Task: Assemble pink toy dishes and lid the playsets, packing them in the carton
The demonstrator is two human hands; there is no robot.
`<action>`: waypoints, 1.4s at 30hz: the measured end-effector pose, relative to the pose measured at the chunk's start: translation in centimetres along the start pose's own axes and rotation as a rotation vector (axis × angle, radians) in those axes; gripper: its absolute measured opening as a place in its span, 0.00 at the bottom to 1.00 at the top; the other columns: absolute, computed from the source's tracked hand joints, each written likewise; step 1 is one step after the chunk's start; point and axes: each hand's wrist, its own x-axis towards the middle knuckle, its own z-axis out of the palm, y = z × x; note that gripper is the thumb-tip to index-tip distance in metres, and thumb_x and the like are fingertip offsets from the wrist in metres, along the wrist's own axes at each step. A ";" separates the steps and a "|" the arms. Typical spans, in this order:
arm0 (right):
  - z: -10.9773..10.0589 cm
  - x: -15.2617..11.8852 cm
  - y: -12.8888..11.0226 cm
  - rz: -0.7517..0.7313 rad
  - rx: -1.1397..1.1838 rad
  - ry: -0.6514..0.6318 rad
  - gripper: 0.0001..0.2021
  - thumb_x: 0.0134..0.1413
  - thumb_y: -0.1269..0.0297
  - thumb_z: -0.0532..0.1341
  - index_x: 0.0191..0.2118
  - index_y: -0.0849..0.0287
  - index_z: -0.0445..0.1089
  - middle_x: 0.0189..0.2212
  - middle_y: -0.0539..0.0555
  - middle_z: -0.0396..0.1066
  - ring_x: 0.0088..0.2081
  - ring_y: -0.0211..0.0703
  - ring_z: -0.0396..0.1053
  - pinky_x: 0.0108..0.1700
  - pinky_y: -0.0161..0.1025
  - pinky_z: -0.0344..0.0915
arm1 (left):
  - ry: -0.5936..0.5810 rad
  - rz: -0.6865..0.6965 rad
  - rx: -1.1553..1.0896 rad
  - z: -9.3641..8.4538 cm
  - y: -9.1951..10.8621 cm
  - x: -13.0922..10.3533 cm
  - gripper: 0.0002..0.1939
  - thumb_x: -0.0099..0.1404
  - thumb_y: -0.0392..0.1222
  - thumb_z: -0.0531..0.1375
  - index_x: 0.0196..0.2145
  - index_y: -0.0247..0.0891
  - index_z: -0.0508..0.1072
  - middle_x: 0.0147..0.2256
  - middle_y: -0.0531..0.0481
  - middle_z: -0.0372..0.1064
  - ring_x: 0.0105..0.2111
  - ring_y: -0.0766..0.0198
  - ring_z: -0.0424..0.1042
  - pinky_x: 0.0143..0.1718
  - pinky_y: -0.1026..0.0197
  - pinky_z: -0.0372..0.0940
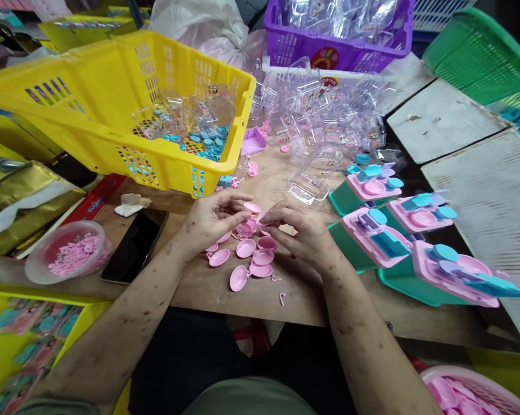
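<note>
My left hand [214, 222] is closed, thumb against fingers, on a small pink oval plastic basin [251, 207]. Close beside it, my right hand [300, 230] is pinched over the pile; a bit of pink shows at its fingertips, but what it holds is hidden. Several more pink oval basins [246, 248] lie loosely under and in front of both hands. Near the table's front edge is a tiny pink hooked piece [282, 298], like a toy tap.
A yellow basket [177, 167] with blue pieces stands at left, near a phone [134, 245] and a tub [39, 271] of pink hooks. Clear plastic parts [311, 184] heap at the back, below a purple basket [294, 52]. Teal-and-pink toy units [424, 271] stand right.
</note>
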 end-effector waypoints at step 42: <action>1.4 -0.4 -0.3 -0.123 0.014 0.152 0.04 0.75 0.65 0.70 0.51 0.51 0.80 0.43 0.55 0.85 0.45 0.47 0.85 0.49 0.43 0.82 | -0.144 0.093 -0.102 -0.2 -0.7 -0.1 0.08 0.73 0.47 0.73 0.40 0.41 0.90 0.37 0.47 0.87 0.38 0.58 0.85 0.41 0.63 0.79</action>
